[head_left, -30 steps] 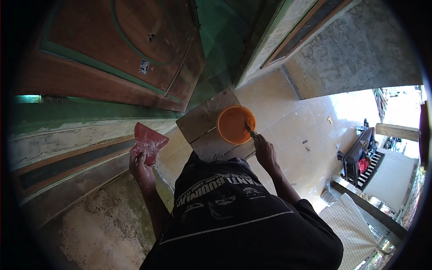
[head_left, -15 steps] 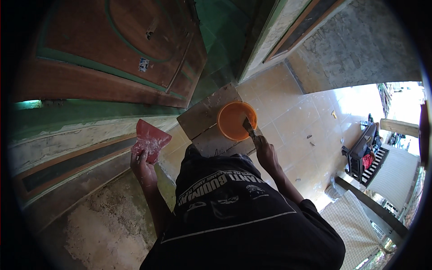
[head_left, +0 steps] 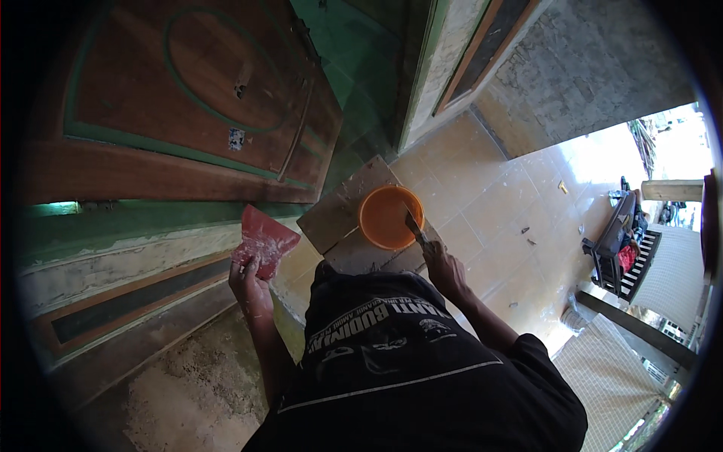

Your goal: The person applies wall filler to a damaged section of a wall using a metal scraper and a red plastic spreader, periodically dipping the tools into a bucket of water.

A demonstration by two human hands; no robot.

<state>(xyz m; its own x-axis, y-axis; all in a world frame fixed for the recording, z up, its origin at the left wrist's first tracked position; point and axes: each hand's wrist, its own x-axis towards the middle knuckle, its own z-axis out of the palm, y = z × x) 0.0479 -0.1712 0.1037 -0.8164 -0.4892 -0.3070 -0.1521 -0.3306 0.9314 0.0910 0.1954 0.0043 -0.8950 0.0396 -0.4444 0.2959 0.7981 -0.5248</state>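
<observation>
Some white smears (head_left: 258, 250) already marked the red plate (head_left: 265, 228) gripped in the left hand (head_left: 251, 288), while the right hand (head_left: 446, 270) held a scraper (head_left: 414, 225), its blade inside the orange bucket (head_left: 370, 228), not yet lifted clear.

Dial centre: bucket (head_left: 388, 211), with 12 at top of view. Bucket rests on bench (head_left: 327, 215); floor (head_left: 471, 196) lies beyond, 1 to 4 o'clock. Hand tool (head_left: 415, 227) has one end in bucket and crosses rim at 4 o'clock into right fingers (head_left: 434, 255). Sheet (head_left: 269, 232) well apart at 8 to 9 o'clock, lower end in left fingers (head_left: 243, 269). Torso (head_left: 392, 369) at 6. Door (head_left: 196, 128) at 10; wall (head_left: 580, 71) at 2; rack (head_left: 642, 264) at 3, cloth (head_left: 626, 258) on it.
</observation>
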